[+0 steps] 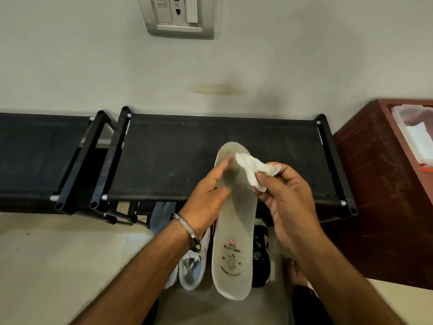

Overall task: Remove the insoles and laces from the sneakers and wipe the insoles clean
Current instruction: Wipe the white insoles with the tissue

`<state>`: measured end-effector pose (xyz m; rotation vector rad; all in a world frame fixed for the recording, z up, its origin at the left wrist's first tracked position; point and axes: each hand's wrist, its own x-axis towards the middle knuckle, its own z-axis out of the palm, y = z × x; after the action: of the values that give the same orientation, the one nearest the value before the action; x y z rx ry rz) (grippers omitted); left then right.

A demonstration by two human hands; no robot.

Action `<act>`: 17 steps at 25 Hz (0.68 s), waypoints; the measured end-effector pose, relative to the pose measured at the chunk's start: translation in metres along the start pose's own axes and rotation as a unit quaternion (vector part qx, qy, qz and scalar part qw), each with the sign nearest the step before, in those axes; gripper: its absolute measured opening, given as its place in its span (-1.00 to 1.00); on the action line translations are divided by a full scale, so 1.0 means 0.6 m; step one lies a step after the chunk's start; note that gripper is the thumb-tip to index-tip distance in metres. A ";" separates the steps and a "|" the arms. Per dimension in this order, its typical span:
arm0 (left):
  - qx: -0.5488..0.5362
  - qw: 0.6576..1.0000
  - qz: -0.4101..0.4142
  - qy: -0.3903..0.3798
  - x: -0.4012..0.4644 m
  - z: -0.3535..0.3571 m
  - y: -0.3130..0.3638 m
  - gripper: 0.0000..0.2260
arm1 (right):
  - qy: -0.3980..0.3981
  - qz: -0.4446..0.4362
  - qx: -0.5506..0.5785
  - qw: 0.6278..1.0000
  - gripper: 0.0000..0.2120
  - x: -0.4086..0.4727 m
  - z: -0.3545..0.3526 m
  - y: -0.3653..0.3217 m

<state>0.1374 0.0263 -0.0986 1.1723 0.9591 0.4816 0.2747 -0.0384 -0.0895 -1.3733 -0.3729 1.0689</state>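
While the left hand (206,198) grips the insole (234,221) at mid-length, thumb on top, the right hand (288,202) pinches a crumpled tissue (251,168) against its toe end, above the rack (178,156).

Black rack (187,158), wall socket (179,16), perhaps cabinet (375,184)

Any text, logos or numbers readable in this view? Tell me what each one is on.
Nothing reads fully.
Insole: a small Union Jack-style flag with printed lines and an emblem below it, too blurred to quote.
Bracelet on the left wrist: engraved letters, too small to read.
Wall socket plate: no legible marking.
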 end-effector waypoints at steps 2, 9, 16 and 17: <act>-0.017 0.999 -0.023 0.015 -0.007 0.007 0.005 -0.76 | -0.001 -0.038 -0.071 0.997 -0.92 -0.002 -0.003 0.005; 0.017 0.997 0.041 0.067 0.001 0.007 -0.009 -0.87 | -0.029 -0.068 -0.166 0.983 -0.90 -0.010 0.005 0.007; 0.110 0.989 0.090 0.048 0.008 -0.003 -0.025 -0.89 | -0.026 -0.073 -0.191 0.978 -0.89 -0.008 0.007 0.009; 0.125 0.987 0.096 0.038 0.008 -0.003 -0.027 -0.89 | -0.025 -0.077 -0.196 0.977 -0.90 -0.008 0.006 0.009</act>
<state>0.1364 0.0254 -0.1154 1.4911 0.9964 0.5756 0.2674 -0.0407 -0.0918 -1.6373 -0.7456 0.9328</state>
